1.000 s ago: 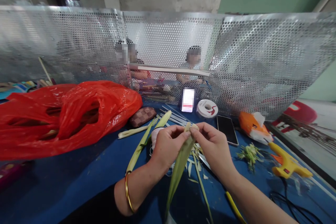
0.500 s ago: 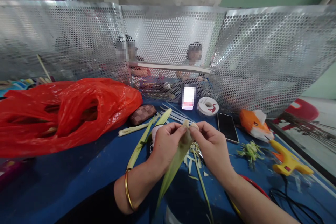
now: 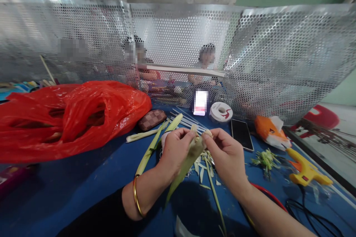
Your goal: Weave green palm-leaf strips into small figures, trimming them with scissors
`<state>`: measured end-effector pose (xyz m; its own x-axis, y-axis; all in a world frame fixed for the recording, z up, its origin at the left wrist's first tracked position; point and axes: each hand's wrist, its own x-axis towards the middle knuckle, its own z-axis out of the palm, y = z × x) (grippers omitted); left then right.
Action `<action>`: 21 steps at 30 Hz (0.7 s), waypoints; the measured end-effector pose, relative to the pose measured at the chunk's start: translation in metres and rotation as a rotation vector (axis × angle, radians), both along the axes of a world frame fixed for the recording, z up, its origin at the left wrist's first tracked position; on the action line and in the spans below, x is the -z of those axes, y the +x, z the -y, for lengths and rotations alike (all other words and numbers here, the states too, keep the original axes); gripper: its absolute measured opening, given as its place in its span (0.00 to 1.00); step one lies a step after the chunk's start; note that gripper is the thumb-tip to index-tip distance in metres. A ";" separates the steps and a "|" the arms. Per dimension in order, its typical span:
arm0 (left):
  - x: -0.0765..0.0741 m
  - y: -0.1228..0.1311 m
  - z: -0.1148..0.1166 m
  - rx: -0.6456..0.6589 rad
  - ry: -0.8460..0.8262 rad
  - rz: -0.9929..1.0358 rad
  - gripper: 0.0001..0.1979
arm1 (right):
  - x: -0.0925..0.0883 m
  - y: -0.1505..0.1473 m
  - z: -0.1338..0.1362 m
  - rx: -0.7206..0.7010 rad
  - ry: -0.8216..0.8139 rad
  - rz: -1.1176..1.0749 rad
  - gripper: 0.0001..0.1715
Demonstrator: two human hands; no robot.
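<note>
A pale green corn husk (image 3: 185,163) hangs between my hands, its wide end pinched at the top and its narrow tip trailing down and left. My left hand (image 3: 175,152) has thumb and fingers closed on one corner of that end. Its other corner is pinched by my right hand (image 3: 226,152). Between the pinches the edge sags a little. Below lie husk scraps (image 3: 201,170) and a long thin stalk (image 3: 214,196). Left of my left hand rests a longer bundled husk (image 3: 147,155), dark-tied near its middle.
A red plastic bag (image 3: 122,107) fills the left, beside a checked pouch (image 3: 152,119). At right are a ribbon spool (image 3: 213,113), a dark phone (image 3: 241,135), an orange tissue pack (image 3: 269,131) and a yellow glue gun (image 3: 303,168). Behind a perforated metal screen (image 3: 172,33) sit other people.
My hands have moved slightly apart, spreading the husk's top end. Its lower tip has swung up a little.
</note>
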<state>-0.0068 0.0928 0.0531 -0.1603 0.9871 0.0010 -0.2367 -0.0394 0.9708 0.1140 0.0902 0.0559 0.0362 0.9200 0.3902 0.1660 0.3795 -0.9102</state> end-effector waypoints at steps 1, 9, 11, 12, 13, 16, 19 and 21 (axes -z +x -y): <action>-0.001 0.000 0.000 0.019 -0.003 0.005 0.11 | 0.000 0.000 0.000 0.006 0.003 0.009 0.12; -0.010 0.000 0.005 0.150 0.022 -0.133 0.10 | -0.006 0.010 -0.008 0.088 0.026 0.008 0.10; -0.008 0.000 0.005 0.139 0.036 -0.187 0.09 | -0.007 0.012 -0.010 0.096 0.029 -0.023 0.10; -0.006 0.000 0.004 0.124 0.043 -0.199 0.09 | -0.007 0.012 -0.011 0.091 0.026 -0.034 0.10; -0.005 -0.001 0.004 0.104 0.050 -0.201 0.10 | -0.006 0.011 -0.011 0.074 0.018 -0.032 0.10; 0.000 -0.002 0.002 0.033 0.072 -0.181 0.10 | 0.000 0.008 -0.010 -0.015 -0.034 0.040 0.10; 0.002 -0.003 0.000 -0.014 0.073 -0.158 0.10 | 0.005 0.005 -0.008 -0.044 -0.055 0.098 0.09; 0.002 -0.003 0.000 -0.017 0.059 -0.121 0.10 | 0.006 0.004 -0.006 -0.027 -0.039 0.103 0.12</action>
<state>-0.0095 0.0928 0.0513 -0.1720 0.9819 0.0788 -0.1172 -0.0999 0.9881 0.1177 0.0965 0.0498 -0.0270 0.9348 0.3542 0.2496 0.3494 -0.9031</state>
